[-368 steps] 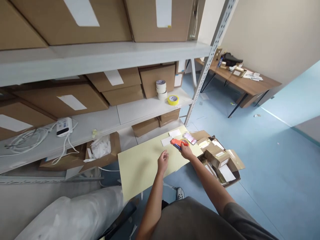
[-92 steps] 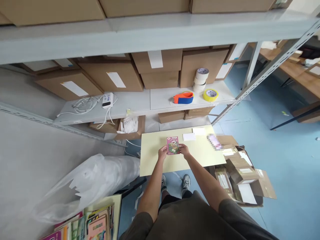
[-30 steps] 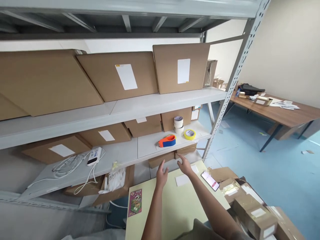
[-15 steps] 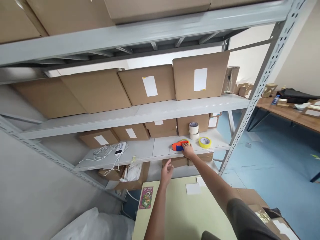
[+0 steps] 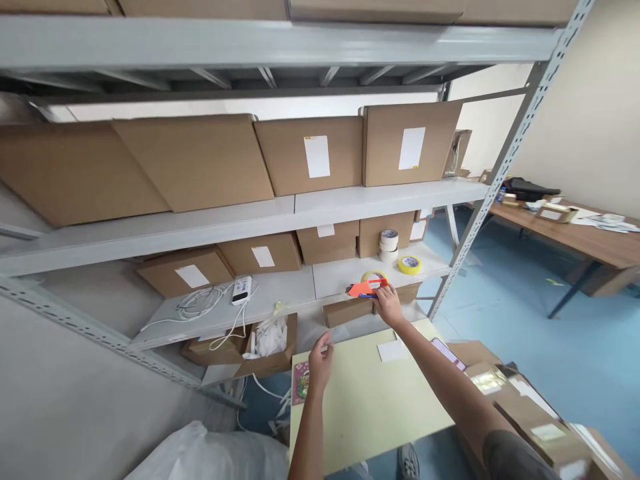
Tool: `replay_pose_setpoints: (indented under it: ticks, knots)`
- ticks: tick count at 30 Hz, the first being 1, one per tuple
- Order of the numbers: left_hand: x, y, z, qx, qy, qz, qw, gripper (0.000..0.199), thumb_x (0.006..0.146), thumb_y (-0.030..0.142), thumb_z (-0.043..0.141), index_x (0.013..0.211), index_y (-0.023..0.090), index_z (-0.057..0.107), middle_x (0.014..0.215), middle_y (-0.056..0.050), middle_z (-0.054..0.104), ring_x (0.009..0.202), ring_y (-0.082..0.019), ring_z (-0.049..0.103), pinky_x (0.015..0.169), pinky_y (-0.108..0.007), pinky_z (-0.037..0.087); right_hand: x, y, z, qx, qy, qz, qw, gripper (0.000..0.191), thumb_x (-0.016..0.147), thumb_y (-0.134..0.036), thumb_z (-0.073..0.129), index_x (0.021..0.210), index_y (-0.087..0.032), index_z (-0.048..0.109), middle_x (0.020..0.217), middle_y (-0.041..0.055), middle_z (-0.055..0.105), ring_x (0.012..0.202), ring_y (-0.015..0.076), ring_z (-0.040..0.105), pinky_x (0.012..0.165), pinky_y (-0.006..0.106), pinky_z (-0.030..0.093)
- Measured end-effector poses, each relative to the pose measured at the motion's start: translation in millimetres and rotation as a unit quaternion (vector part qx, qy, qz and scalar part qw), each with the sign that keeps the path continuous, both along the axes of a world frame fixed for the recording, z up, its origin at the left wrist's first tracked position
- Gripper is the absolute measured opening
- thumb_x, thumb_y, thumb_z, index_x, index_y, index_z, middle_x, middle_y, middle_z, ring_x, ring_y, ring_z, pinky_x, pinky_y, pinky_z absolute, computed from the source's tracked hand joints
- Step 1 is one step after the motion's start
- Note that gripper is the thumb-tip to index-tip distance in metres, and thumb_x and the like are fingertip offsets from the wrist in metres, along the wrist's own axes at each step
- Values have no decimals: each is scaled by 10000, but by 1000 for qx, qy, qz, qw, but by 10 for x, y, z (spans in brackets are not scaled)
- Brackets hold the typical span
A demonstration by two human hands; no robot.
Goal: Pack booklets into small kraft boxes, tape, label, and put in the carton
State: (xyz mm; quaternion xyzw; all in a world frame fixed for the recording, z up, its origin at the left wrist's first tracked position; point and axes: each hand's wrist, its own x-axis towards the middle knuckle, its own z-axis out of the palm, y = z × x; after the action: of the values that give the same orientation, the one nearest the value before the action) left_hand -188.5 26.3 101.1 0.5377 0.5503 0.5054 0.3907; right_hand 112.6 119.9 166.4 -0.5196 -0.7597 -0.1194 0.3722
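My right hand (image 5: pixel 389 303) is closed around an orange and blue tape dispenser (image 5: pixel 361 289) at the front edge of a grey shelf (image 5: pixel 290 288). The dispenser is tilted, and a yellow roll (image 5: pixel 374 275) shows behind its orange body. Whether it still touches the shelf I cannot tell. To its right lie a yellow tape roll (image 5: pixel 410 265) and stacked white tape rolls (image 5: pixel 389 245). Lower and to the left, my left hand (image 5: pixel 321 360) hovers by a pale yellow tabletop (image 5: pixel 370 413), with fingers loosely bent and apart, holding nothing.
A white power strip (image 5: pixel 242 291) with coiled cable sits on the shelf's left part. Cardboard boxes (image 5: pixel 320 153) line the rack. On the tabletop lie a white card (image 5: pixel 392 351) and a colourful printed sheet (image 5: pixel 301 383). More cartons (image 5: pixel 525 407) are at the lower right.
My right hand has closed on the tape dispenser and tilted it, shifting it toward the shelf edge. My left hand has drawn back lower over the tabletop. The camera view has turned.
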Motion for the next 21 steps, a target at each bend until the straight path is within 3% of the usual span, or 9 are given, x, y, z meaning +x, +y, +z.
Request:
replay_pose_setpoints:
  ticks: [3, 6, 12, 16, 21]
  knots:
    - [-61, -170, -173, -14, -16, -6, 1000, 521, 868, 550, 651, 1236, 187, 722, 1295, -172, 729, 1214, -292, 686, 937, -391, 592, -67, -533, -94, 21, 19, -8, 1000, 217, 1044, -285, 522, 1205, -219, 652, 1056, 99, 728, 1099, 275, 637, 1168, 511, 384]
    - [-22, -319, -253, -29, -16, -6, 999, 465, 876, 498, 648, 1214, 189, 728, 1262, -172, 741, 1184, -290, 701, 939, -412, 598, -11, -1090, -252, 18, 40, -34, 998, 213, 1032, -272, 547, 1217, -226, 643, 1074, 103, 725, 1111, 283, 644, 1151, 526, 415]
    - [300, -552, -216, -24, 7, -18, 1000, 399, 905, 403, 630, 1232, 194, 722, 1257, -156, 745, 1146, -261, 715, 939, -400, 601, 554, -2070, -845, -23, 64, -73, 995, 182, 1023, -282, 562, 1174, -225, 645, 1068, 116, 723, 1076, 297, 659, 1071, 535, 487]
    - [672, -726, -230, -27, 26, -22, 999, 409, 917, 426, 622, 1239, 194, 720, 1240, -151, 749, 1133, -250, 716, 954, -387, 592, 1117, -2455, -1379, -99, 69, -94, 988, 145, 1000, -283, 573, 1085, -223, 675, 983, 108, 726, 993, 298, 665, 999, 510, 520]
    - [1291, -992, -369, -68, 37, -46, 996, 414, 908, 451, 640, 1221, 194, 726, 1243, -152, 749, 1137, -255, 713, 964, -390, 586, 1679, -2556, -1887, -287, 54, -157, 943, 153, 942, -232, 602, 1049, -206, 709, 1047, 121, 758, 1089, 301, 661, 1081, 465, 451]
